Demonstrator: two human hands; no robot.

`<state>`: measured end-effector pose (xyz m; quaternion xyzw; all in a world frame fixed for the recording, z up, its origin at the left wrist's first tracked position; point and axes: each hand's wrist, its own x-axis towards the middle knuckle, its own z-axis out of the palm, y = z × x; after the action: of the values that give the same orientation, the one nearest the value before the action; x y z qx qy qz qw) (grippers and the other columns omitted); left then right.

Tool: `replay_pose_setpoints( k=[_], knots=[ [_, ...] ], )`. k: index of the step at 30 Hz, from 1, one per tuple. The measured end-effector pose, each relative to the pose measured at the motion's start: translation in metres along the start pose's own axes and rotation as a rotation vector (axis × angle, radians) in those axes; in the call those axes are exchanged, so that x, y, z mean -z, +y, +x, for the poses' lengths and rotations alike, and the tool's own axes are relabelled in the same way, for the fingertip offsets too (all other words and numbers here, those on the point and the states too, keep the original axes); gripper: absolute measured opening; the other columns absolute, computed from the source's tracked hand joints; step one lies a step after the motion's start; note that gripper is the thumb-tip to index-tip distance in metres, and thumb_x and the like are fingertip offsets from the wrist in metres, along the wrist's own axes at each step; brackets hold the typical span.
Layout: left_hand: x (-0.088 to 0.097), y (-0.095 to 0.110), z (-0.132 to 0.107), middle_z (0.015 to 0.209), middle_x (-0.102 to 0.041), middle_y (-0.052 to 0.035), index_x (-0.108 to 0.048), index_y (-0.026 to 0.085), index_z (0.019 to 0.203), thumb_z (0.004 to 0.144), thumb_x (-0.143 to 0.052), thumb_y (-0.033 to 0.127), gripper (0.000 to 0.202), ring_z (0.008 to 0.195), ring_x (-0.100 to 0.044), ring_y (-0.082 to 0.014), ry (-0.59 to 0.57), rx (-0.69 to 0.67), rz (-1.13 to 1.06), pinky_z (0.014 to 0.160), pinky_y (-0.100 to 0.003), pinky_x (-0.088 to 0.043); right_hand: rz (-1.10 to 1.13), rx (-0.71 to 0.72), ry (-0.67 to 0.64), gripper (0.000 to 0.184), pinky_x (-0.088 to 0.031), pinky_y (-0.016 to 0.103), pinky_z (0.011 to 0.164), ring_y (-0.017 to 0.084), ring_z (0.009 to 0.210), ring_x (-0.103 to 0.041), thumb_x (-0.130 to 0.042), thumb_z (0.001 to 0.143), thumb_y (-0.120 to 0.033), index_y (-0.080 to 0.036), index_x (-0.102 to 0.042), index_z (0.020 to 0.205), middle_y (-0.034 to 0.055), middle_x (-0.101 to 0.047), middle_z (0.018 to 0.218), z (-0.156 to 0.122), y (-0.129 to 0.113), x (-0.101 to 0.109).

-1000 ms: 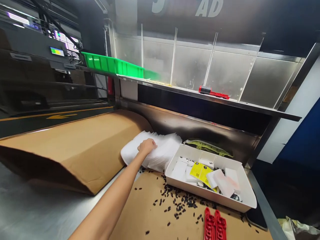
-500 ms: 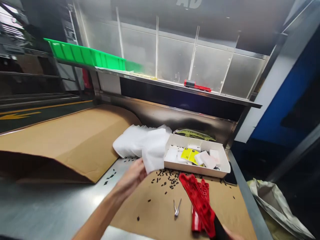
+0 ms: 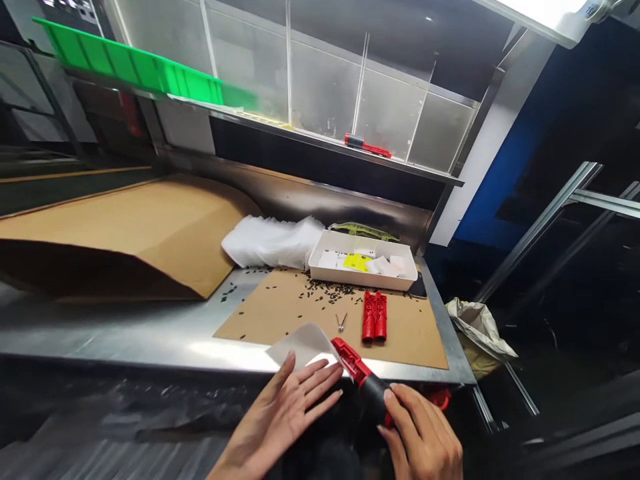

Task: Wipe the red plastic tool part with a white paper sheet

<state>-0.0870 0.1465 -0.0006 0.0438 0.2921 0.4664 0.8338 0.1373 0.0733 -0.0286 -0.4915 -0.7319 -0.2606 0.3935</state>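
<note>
At the bottom centre of the frame we see our left hand, palm down with fingers spread flat, pressing on a white pouch so its mouth lies open toward the right. Just beside it, bottom right of centre, our right hand is wrapped around the black end of a red tool. The tool slants up and left, its red tip touching the pouch's edge, as if aimed at the opening; we cannot tell whether it is inside.

Both sit at the near edge of a steel bench. Further in, at mid-frame, a brown cardboard sheet covers the bench, probably to shield it. On the sheet lie a pair of red tools side by side, small metal tweezers to their left, and scattered black bits.

Beyond these, a white tray holds white and yellow packets, with a pile of white pouches touching its left side, within easy reach. A large folded cardboard fills the left. In the upper left, a green bin sits on a shelf; another red tool rests on the shelf at upper centre.
</note>
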Motion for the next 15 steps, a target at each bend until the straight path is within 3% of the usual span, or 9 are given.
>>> replay_pose_setpoints(
  k=[3, 6, 8, 11, 15],
  knots=[
    [0.005, -0.021, 0.001, 0.098, -0.075, -0.0273, -0.042, -0.010, 0.137, 0.098, -0.051, 0.043, 0.066, 0.086, -0.075, -0.0322, 0.079, 0.089, 0.021, 0.074, -0.043, -0.064, 0.005, 0.158, -0.046, 0.026, -0.061, 0.030, 0.083, 0.019, 0.092, -0.076, -0.056, 0.094, -0.014, -0.025, -0.070, 0.112, 0.0059, -0.079, 0.101, -0.008, 0.005, 0.020],
    [0.008, -0.042, -0.002, 0.086, -0.077, -0.0183, -0.049, -0.001, 0.134, 0.095, -0.060, 0.032, 0.053, 0.072, -0.075, -0.0297, 0.150, 0.097, 0.044, 0.064, -0.040, -0.064, 0.032, 0.222, -0.084, 0.029, -0.061, 0.030, 0.087, 0.018, 0.092, -0.076, -0.056, 0.094, -0.015, -0.030, -0.071, 0.114, 0.0023, -0.079, 0.101, -0.017, 0.015, 0.040],
    [0.009, -0.057, -0.005, 0.087, -0.078, -0.0183, -0.052, 0.000, 0.131, 0.093, -0.061, 0.017, 0.043, 0.073, -0.076, -0.0296, 0.183, 0.076, 0.061, 0.063, -0.038, -0.064, 0.053, 0.167, -0.088, 0.028, -0.059, 0.032, 0.091, 0.018, 0.093, -0.076, -0.056, 0.095, -0.016, -0.030, -0.071, 0.114, 0.0018, -0.079, 0.102, -0.025, 0.021, 0.053],
    [0.010, -0.081, -0.009, 0.091, -0.077, -0.0246, -0.052, -0.008, 0.128, 0.087, -0.058, -0.002, 0.041, 0.080, -0.076, -0.0313, 0.216, 0.048, 0.099, 0.071, -0.037, -0.065, 0.079, 0.030, -0.079, 0.020, -0.057, 0.033, 0.095, 0.017, 0.092, -0.076, -0.055, 0.099, -0.025, -0.024, -0.069, 0.113, 0.0032, -0.079, 0.101, -0.044, 0.027, 0.071],
    [0.003, -0.119, -0.003, 0.097, -0.077, -0.0204, -0.060, 0.000, 0.124, 0.081, -0.067, -0.003, 0.043, 0.094, -0.074, -0.0329, 0.232, -0.049, 0.146, 0.080, -0.036, -0.064, 0.001, -0.243, 0.006, 0.020, -0.060, 0.037, 0.088, 0.022, 0.088, -0.077, -0.060, 0.097, -0.028, -0.021, -0.066, 0.115, 0.0046, -0.080, 0.097, -0.095, 0.038, 0.092]
  ],
)
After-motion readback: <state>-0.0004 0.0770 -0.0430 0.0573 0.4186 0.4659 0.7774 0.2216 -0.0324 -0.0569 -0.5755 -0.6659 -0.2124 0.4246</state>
